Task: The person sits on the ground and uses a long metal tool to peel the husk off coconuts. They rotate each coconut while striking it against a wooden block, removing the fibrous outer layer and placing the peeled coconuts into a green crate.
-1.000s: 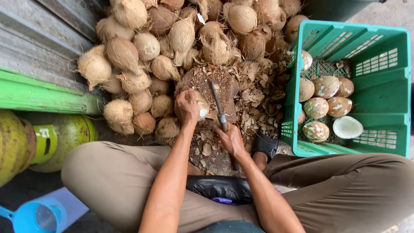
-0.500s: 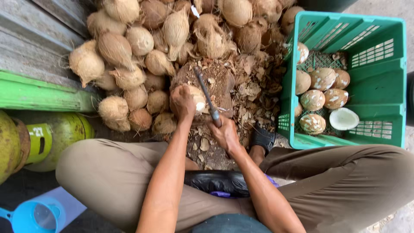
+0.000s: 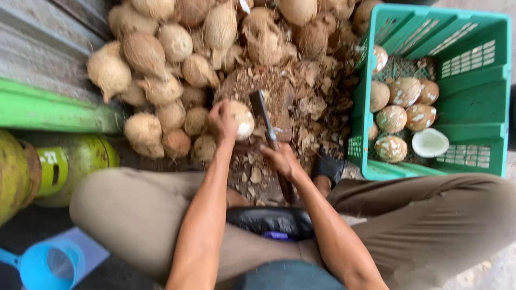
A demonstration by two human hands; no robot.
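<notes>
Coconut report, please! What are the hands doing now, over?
Left hand grips coconut on block. Right hand holds cleaver, blade beside the coconut. Husk chips litter the ground around.

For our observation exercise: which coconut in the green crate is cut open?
The white coconut half at the near right of the green crate; the others are whole and brown-patched.

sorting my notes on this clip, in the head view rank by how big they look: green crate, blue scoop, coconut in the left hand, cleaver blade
1. green crate
2. blue scoop, though it sits nearer the camera
3. coconut in the left hand and cleaver blade: too alike to rank, with the coconut partly covered.
</notes>
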